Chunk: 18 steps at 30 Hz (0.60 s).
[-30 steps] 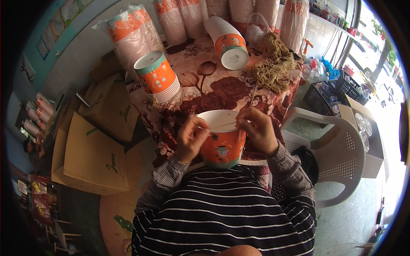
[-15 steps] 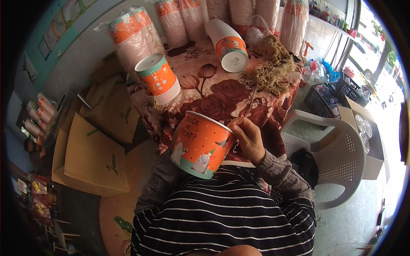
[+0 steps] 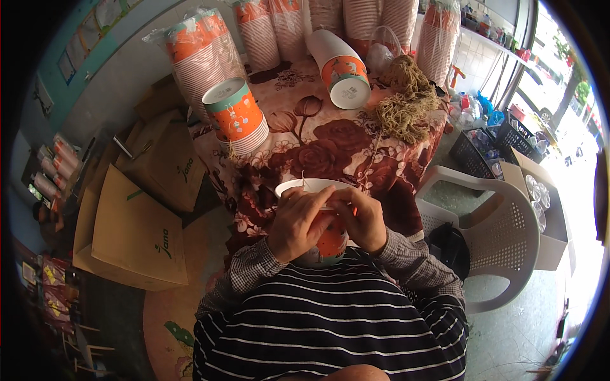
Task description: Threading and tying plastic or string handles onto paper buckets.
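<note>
An orange paper bucket (image 3: 330, 244) with a white rim and a green band at its base stands upright against my striped shirt. My left hand (image 3: 298, 222) reaches across its near rim, fingers bent and pointing right. Fingertip to fingertip with it, my right hand (image 3: 365, 219) pinches at the same rim. Both hands cover much of the bucket's side, and what lies between the fingertips is hidden. A thin pale string (image 3: 303, 180) sticks up at the bucket's left rim. Ahead on the table sits an upside-down stack of matching buckets (image 3: 235, 117).
Another bucket stack (image 3: 345, 66) lies tilted on the flowered tablecloth (image 3: 318, 140), beside a bundle of tan string (image 3: 403, 108). Plastic-wrapped stacks (image 3: 200, 54) line the back. Cardboard boxes (image 3: 136, 228) stand left; a plastic chair (image 3: 502, 235) and black crates (image 3: 476, 149) are right.
My left hand has come from behind the bucket up to its rim, meeting my right hand. The bucket has turned more upright, and its printed side is now mostly covered.
</note>
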Motion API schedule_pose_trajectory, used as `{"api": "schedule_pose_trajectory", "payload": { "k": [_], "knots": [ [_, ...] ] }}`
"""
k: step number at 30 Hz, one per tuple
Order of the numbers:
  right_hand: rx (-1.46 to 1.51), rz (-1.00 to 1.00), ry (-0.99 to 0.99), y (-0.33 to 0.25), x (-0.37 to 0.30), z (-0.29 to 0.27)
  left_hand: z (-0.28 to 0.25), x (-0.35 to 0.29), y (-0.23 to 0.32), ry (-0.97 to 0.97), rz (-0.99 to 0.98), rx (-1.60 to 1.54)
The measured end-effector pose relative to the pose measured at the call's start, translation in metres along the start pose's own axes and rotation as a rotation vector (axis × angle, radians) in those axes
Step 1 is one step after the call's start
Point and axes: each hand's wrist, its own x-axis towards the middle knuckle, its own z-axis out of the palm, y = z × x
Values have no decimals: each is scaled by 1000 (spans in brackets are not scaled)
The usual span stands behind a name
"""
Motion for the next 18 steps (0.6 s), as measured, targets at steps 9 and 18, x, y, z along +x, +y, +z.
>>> {"api": "schedule_pose_trajectory", "payload": {
  "k": [9,18],
  "knots": [
    [428,253,-151,1,13,-8,-7,-7,-11,36,-6,-159],
    [708,378,-83,-5,18,-25,-4,4,-41,50,46,-361]
  ]
}}
